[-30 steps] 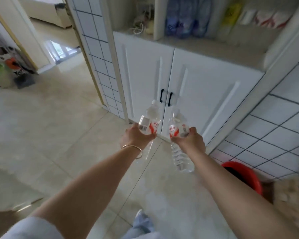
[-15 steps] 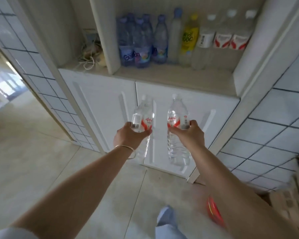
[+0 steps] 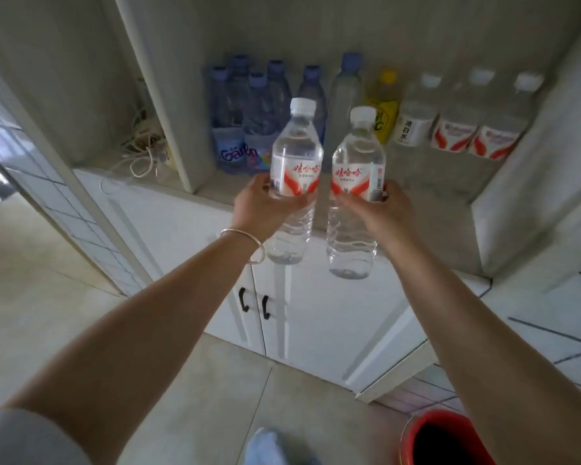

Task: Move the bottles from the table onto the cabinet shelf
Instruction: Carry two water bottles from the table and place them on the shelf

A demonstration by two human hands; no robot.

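Observation:
I carry two clear water bottles with white caps and red-and-white labels, both upright and side by side. My left hand [image 3: 260,204] grips the left bottle [image 3: 296,152] at its label. My right hand [image 3: 379,209] grips the right bottle [image 3: 358,156] the same way. Both bottles hang in the air just in front of the cabinet shelf [image 3: 430,226], their bases below the shelf's front edge. At the back of the shelf stands a row of several bottles: blue ones [image 3: 235,129], a yellow one [image 3: 384,109] and clear ones with white caps [image 3: 457,125].
A vertical divider [image 3: 161,95] splits the shelf; coiled cables [image 3: 141,152] lie in the left bay. White cabinet doors with black handles [image 3: 255,303] are below. A red bucket [image 3: 446,437] stands on the tiled floor at lower right. Tiled walls flank the cabinet.
I have stepped closer to the cabinet and raised both bottles from door height up to shelf level. The shelf and its row of bottles now fill the upper view.

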